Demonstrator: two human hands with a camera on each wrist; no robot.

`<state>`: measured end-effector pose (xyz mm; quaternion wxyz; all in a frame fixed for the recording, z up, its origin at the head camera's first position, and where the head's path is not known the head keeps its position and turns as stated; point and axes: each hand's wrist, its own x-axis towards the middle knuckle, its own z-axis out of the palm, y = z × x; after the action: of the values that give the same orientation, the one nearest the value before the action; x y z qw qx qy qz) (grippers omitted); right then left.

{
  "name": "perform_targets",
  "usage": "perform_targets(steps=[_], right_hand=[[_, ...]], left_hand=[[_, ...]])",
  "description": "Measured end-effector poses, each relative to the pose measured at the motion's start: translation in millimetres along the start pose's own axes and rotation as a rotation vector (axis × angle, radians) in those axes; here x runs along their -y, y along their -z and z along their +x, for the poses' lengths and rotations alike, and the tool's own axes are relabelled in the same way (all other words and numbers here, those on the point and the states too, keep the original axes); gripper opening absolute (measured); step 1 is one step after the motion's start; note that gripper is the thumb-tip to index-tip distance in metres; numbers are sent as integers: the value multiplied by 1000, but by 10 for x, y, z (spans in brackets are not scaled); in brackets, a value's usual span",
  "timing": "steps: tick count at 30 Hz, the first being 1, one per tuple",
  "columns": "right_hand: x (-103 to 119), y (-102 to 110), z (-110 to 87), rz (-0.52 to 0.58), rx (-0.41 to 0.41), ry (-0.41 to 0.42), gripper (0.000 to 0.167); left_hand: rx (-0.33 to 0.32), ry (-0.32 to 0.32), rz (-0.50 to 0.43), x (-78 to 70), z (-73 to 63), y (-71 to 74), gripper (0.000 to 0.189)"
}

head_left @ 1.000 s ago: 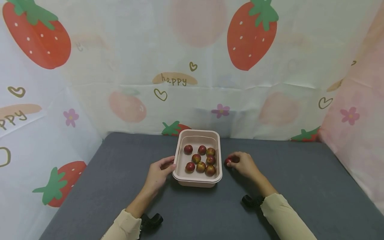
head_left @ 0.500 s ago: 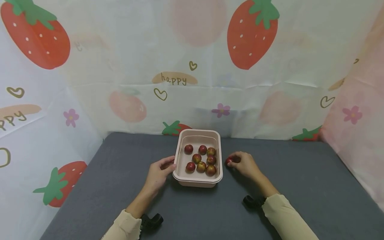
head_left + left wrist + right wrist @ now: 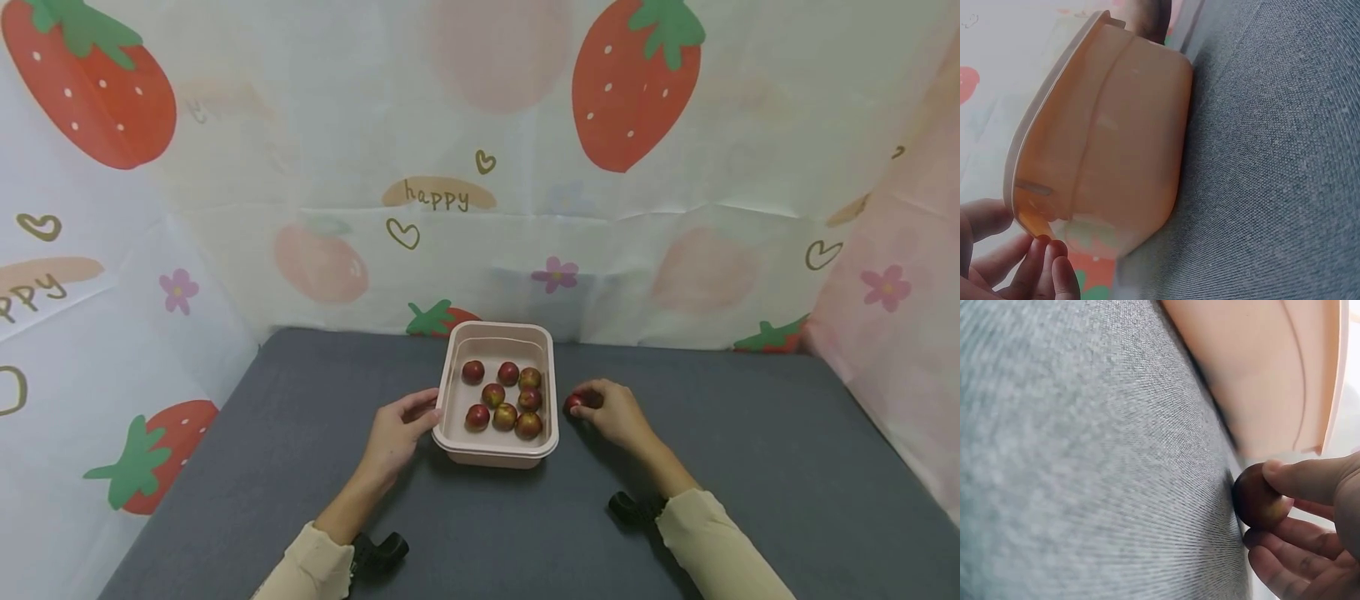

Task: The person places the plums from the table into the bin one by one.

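Note:
A pale pink plastic box (image 3: 495,448) stands on the grey cloth, holding several small red-and-yellow plums (image 3: 492,395) spread over its floor. My left hand (image 3: 396,433) pinches the box's left rim between thumb and fingers; the left wrist view shows the fingertips (image 3: 1040,247) under the lip of the box wall (image 3: 1125,125). Just right of the box, my right hand (image 3: 611,412) holds a dark red plum (image 3: 574,403) between thumb and fingers. In the right wrist view this plum (image 3: 1259,497) sits right at the cloth surface, close to the box's side wall (image 3: 1254,369).
Grey cloth (image 3: 480,533) covers the table. Behind the box hangs a white curtain (image 3: 337,150) printed with strawberries, and similar panels close off both sides. A black wrist mount (image 3: 378,552) sits on the left forearm, another mount (image 3: 633,507) on the right.

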<state>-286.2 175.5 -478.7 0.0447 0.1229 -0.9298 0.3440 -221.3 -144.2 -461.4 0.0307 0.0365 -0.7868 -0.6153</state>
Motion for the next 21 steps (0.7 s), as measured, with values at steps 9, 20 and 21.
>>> perform_targets(steps=[9,20,21], right_hand=[[-27,2,21,28,-2,8,25],[63,132,6,116,3,27,26],[78,152,10,123,1,30,27]], left_hand=[[0,-12,-3,-3,-1,2,36],[9,-32,0,-6,-11,4,37],[9,-32,0,-7,-14,5,37]])
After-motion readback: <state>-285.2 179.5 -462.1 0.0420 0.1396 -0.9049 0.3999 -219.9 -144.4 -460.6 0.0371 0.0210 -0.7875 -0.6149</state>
